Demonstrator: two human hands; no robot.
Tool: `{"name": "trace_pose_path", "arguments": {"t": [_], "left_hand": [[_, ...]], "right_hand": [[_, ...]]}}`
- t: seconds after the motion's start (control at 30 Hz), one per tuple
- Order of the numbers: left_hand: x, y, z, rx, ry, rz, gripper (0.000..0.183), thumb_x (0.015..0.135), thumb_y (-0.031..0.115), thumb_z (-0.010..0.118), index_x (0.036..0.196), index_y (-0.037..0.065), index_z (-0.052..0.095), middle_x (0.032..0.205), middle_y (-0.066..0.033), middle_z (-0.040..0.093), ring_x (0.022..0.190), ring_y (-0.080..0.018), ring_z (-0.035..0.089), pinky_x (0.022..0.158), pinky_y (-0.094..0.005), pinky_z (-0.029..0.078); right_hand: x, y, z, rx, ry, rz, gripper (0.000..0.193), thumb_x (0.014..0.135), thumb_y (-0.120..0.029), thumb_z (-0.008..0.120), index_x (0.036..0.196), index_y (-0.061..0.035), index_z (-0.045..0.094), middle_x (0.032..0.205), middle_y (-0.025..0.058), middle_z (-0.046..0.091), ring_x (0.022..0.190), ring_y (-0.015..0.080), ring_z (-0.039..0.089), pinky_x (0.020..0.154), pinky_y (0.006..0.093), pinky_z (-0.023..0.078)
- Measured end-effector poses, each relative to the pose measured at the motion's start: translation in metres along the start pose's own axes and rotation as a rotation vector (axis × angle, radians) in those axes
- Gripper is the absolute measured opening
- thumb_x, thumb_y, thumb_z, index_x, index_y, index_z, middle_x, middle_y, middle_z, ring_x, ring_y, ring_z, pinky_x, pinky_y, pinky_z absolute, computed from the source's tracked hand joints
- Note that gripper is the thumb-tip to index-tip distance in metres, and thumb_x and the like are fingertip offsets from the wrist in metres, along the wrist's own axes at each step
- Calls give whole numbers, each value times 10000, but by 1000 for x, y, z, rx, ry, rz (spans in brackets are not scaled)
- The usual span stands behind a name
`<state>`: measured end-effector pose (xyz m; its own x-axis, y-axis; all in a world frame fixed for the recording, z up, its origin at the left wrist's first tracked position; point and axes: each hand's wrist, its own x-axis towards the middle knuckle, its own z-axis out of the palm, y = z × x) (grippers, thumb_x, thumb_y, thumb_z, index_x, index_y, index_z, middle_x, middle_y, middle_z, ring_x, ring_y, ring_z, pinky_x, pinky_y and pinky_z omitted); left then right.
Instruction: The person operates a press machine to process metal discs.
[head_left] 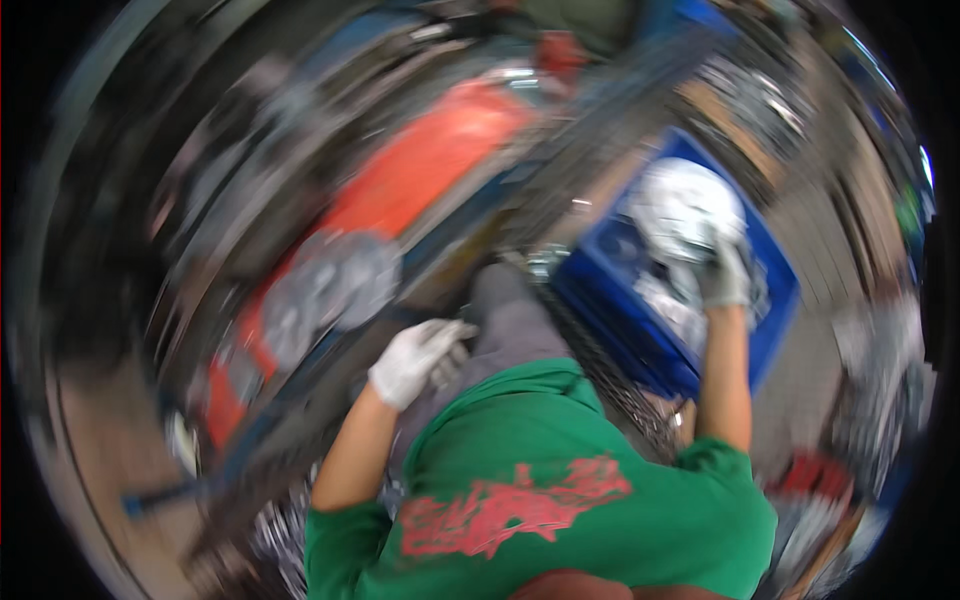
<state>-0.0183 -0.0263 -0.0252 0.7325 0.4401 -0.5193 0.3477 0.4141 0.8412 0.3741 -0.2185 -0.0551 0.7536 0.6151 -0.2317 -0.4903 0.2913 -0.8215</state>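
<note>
My right hand [727,277], in a pale glove, reaches into a blue plastic crate [620,325] on my right. Its fingers close on the near edge of a round silvery-white disc-like part [687,205], whose detail is lost to motion blur. More shiny grey parts [672,310] lie under and beside the disc in the crate. My left hand [415,362], gloved in white, hangs by my thigh with its fingers loosely apart and nothing visible in them. Left of it, several grey round flat parts [335,285] lie on a long orange-red surface [425,150].
A dark blue-edged bench or frame [440,240] runs diagonally beside the orange surface. Piles of shiny metal pieces [755,100] stand beyond the crate. At the lower right there is a red item [812,474] near greyish stacked material [880,350]. Much of the surroundings is smeared.
</note>
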Motion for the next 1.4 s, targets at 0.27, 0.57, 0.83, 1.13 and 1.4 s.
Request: {"name": "trace_pose_path", "arguments": {"t": [0.27, 0.57, 0.83, 1.13, 1.4], "left_hand": [[-95, -78, -71, -856, 549, 104, 450, 903, 394, 544, 1099, -11, 552, 672, 11, 502, 508, -60, 452, 465, -204, 364], [-78, -83, -117, -1136, 750, 292, 471, 826, 482, 616, 1006, 47, 596, 658, -3, 511, 497, -109, 450, 443, -237, 325], [-63, -64, -120, -1128, 863, 272, 343, 785, 428, 693, 874, 120, 571, 629, -54, 525, 455, -140, 459, 401, -241, 337], [-62, -73, -119, -1259, 908, 398, 194, 839, 267, 650, 1010, 178, 633, 602, 80, 486, 458, -43, 379, 421, -208, 256], [-110, -40, -95, -970, 1123, 599, 265, 834, 220, 652, 1038, 73, 571, 589, 4, 495, 407, -73, 400, 373, -220, 298]], "right_hand": [[64, 75, -1, -144, 232, 136, 666, 840, -466, 608, 1345, -98, 380, 1255, 167, 492, 1179, 320, 481, 907, 414, 461], [-68, 199, 280, -662, -573, 724, 505, 812, -553, 601, 937, -63, 594, 676, 58, 557, 475, 156, 504, 419, 276, 415], [-43, 205, 289, -508, -420, 740, 336, 822, -558, 581, 785, -225, 566, 476, -63, 328, 376, 88, 250, 393, 244, 199], [-53, 196, 288, -389, -780, 916, 268, 860, -386, 564, 788, -127, 567, 424, 11, 394, 342, 145, 347, 353, 276, 267], [-52, 147, 279, -731, -667, 286, 342, 839, -348, 648, 791, -11, 611, 537, 46, 537, 412, 112, 481, 413, 241, 368]]}}
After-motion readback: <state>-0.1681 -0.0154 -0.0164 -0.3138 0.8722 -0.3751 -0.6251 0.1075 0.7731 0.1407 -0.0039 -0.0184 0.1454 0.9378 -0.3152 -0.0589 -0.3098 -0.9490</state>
